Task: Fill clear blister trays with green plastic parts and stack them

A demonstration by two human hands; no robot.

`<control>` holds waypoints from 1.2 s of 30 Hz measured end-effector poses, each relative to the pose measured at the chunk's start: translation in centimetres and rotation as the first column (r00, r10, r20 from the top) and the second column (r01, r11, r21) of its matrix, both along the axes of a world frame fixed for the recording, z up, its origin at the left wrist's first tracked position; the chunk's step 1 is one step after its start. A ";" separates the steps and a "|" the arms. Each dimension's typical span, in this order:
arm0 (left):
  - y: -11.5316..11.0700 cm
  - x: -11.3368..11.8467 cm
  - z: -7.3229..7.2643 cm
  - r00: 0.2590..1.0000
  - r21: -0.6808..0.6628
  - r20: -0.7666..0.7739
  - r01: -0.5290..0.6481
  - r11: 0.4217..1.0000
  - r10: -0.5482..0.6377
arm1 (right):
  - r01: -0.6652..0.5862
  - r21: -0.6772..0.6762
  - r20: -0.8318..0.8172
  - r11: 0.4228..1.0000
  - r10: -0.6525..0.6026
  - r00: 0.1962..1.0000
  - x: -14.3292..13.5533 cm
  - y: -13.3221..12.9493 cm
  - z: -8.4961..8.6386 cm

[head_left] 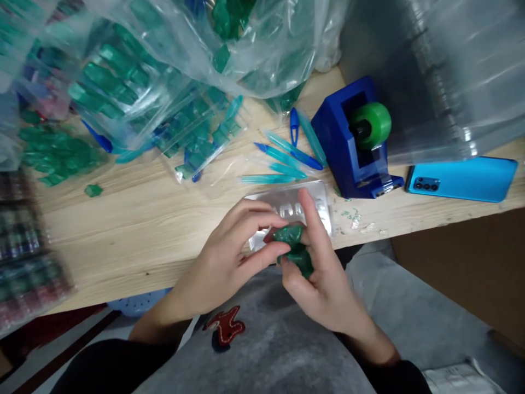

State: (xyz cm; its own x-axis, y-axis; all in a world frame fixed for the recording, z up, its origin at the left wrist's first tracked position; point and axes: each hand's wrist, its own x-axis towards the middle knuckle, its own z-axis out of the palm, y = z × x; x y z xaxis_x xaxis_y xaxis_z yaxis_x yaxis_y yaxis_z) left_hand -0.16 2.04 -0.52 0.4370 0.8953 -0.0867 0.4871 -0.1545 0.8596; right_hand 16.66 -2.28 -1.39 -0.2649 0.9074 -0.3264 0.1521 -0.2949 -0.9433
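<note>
Between my two hands are translucent green plastic pieces (301, 260), held just above the table's front edge. My left hand (238, 246) pinches an upper green piece (289, 234) between thumb and fingers. My right hand (318, 262) has its thumb and curled fingers around the lower one, with its index finger stretched out. Whether the two pieces are joined I cannot tell. Beneath my hands lies a clear moulded plastic tray (320, 200). Behind it are several teal and blue pen-shaped pieces (283, 158).
A blue tape dispenser (334, 137) with green core stands right, beside a blue phone (463, 178). Clear bags (279, 54) of green parts fill the back. Loose green pieces (61, 156) lie left, near stacked filled packs (30, 279). Plastic scraps (356, 220) lie near the front edge.
</note>
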 end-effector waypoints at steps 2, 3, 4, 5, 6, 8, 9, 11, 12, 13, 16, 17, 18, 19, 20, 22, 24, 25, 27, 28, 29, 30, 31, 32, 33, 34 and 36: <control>0.1 0.1 -0.1 1.000 0.008 -0.004 0.001 1.000 -0.001 | 0.004 0.023 0.052 1.000 -0.005 0.999 0.1 0.2 -0.1; 0.1 0.1 -0.2 1.000 0.011 0.011 -0.008 1.000 0.008 | 0.002 0.047 0.072 0.999 -0.005 0.997 0.2 0.3 -0.1; 0.0 0.1 -0.4 0.999 0.008 0.027 -0.020 1.000 0.020 | -0.003 0.079 0.089 0.997 -0.004 0.996 0.3 0.4 -0.1; -0.1 0.1 -0.5 0.999 -0.002 0.041 -0.032 0.999 0.032 | -0.013 0.112 0.106 0.994 0.001 0.994 0.3 0.5 -0.1; -0.2 0.1 -0.6 0.998 -0.011 0.056 -0.043 0.999 0.044 | -0.023 0.144 0.124 0.989 0.005 0.992 0.4 0.6 0.0; -0.4 0.2 -0.8 0.995 -0.020 0.076 -0.067 0.998 0.069 | -0.047 0.198 0.156 0.979 0.016 0.988 0.5 0.6 0.0; -0.4 0.2 -0.8 0.994 -0.023 0.078 -0.075 0.997 0.076 | -0.060 0.218 0.170 0.974 0.022 0.985 0.5 0.6 0.0; -0.5 0.1 -0.7 0.996 -0.033 0.067 -0.060 0.998 0.062 | -0.082 0.239 0.196 0.967 0.035 0.980 0.4 0.6 -0.1; -0.5 0.0 -0.7 0.997 -0.040 0.061 -0.049 0.998 0.051 | -0.094 0.242 0.208 0.966 0.043 0.977 0.4 0.5 -0.1; -0.5 -0.1 -0.7 0.997 -0.055 0.063 -0.036 0.998 0.039 | -0.108 0.237 0.217 0.965 0.056 0.975 0.4 0.5 -0.2; -0.5 -0.7 -0.8 0.990 -0.168 0.137 -0.003 0.986 0.026 | -0.160 0.206 0.197 0.965 0.120 0.973 0.5 0.4 -0.4; -0.5 -1.0 -1.0 0.985 -0.223 0.173 0.018 0.975 0.021 | -0.166 0.194 0.177 0.967 0.132 0.975 0.5 0.3 -0.5; -0.6 -1.3 -1.2 0.978 -0.274 0.206 0.050 0.961 0.008 | -0.163 0.175 0.156 0.971 0.136 0.978 0.6 0.2 -0.7; -0.8 -1.6 -1.4 0.973 -0.312 0.230 0.084 0.946 -0.010 | -0.154 0.149 0.135 0.977 0.134 0.982 0.7 0.2 -0.8; -1.0 -1.8 -1.6 0.970 -0.336 0.240 0.111 0.935 -0.028 | -0.142 0.118 0.115 0.983 0.129 0.985 0.8 0.1 -1.1; -1.5 -1.9 -2.0 0.974 -0.355 0.221 0.131 0.926 -0.053 | -0.139 0.039 0.071 0.990 0.136 0.988 0.8 0.0 -1.6; -2.1 -1.8 -2.3 0.986 -0.320 0.168 0.074 0.944 -0.020 | -0.142 -0.025 0.033 0.990 0.142 0.989 0.7 0.0 -2.1; -2.4 -1.6 -2.5 0.989 -0.280 0.145 0.037 0.959 0.004 | -0.124 -0.046 0.030 0.991 0.125 0.992 0.6 0.0 -2.2; -2.8 -1.2 -2.8 0.988 -0.185 0.141 -0.031 0.982 0.057 | -0.054 -0.085 0.054 0.995 0.059 0.997 0.2 0.1 -2.3; -3.0 -1.2 -3.0 0.984 -0.154 0.155 -0.065 0.986 0.089 | -0.013 -0.101 0.073 0.995 0.020 0.997 -0.1 0.2 -2.2; -3.1 -1.2 -3.1 0.977 -0.143 0.173 -0.097 0.985 0.121 | 0.018 -0.116 0.090 0.993 -0.007 0.996 -0.3 0.3 -2.2; -3.2 -1.2 -3.3 0.972 -0.149 0.183 -0.123 0.981 0.149 | 0.030 -0.129 0.100 0.991 -0.017 0.995 -0.6 0.4 -2.1; -3.2 -1.4 -3.4 0.969 -0.158 0.179 -0.145 0.977 0.173 | 0.029 -0.137 0.107 0.990 -0.015 0.994 -0.8 0.5 -2.0; -3.2 -1.6 -3.5 0.971 -0.162 0.152 -0.162 0.973 0.187 | 0.020 -0.143 0.114 0.990 -0.004 0.994 -1.0 0.7 -1.9; -3.2 -1.9 -3.7 0.975 -0.154 0.112 -0.172 0.973 0.191 | 0.008 -0.146 0.123 0.989 0.010 0.992 -1.2 0.8 -2.0; -3.2 -2.0 -3.8 0.979 -0.141 0.069 -0.179 0.974 0.190 | -0.004 -0.150 0.135 0.989 0.024 0.991 -1.4 0.8 -2.0; -3.2 -2.2 -4.1 0.978 -0.116 0.015 -0.204 0.972 0.207 | -0.011 -0.156 0.171 0.988 0.038 0.985 -1.5 0.9 -2.3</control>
State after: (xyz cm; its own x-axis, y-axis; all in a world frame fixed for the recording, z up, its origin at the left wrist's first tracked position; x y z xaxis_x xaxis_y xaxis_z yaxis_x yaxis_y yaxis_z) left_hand -2.36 -1.12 -4.58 0.2481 0.9512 -0.1838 0.4748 0.0460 0.8789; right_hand 15.16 -1.37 -3.65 -0.2135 0.8366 -0.5045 0.3177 -0.4289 -0.8456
